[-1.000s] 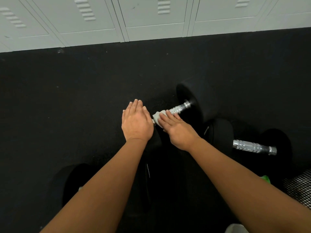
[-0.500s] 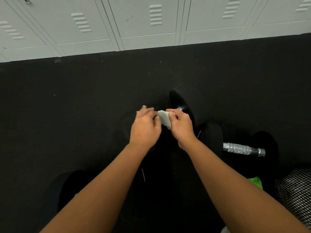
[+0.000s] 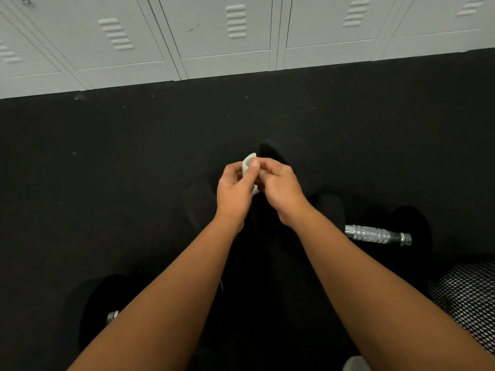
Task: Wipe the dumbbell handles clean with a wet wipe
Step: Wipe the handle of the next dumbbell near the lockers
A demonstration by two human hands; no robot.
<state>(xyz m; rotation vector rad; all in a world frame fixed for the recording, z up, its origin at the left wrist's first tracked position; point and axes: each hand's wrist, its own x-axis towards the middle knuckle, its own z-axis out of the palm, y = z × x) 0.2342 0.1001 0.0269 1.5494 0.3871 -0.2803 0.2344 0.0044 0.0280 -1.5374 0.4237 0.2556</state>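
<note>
A wet wipe (image 3: pixel 247 164) is pinched between the left hand (image 3: pixel 233 195) and the right hand (image 3: pixel 281 192) above the floor (image 3: pixel 120 183); a chrome dumbbell handle (image 3: pixel 375 235) is seen at right.

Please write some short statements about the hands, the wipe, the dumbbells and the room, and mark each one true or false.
1. The left hand and the right hand hold the wet wipe between them. True.
2. The wipe is wrapped round the shiny dumbbell handle at the right. False: that handle lies bare, apart from both hands.
3. Pale lockers stand along the far edge of the floor. True.
4. The floor is light wood. False: it is black.
5. A mesh object shows at the lower right. True.
</note>
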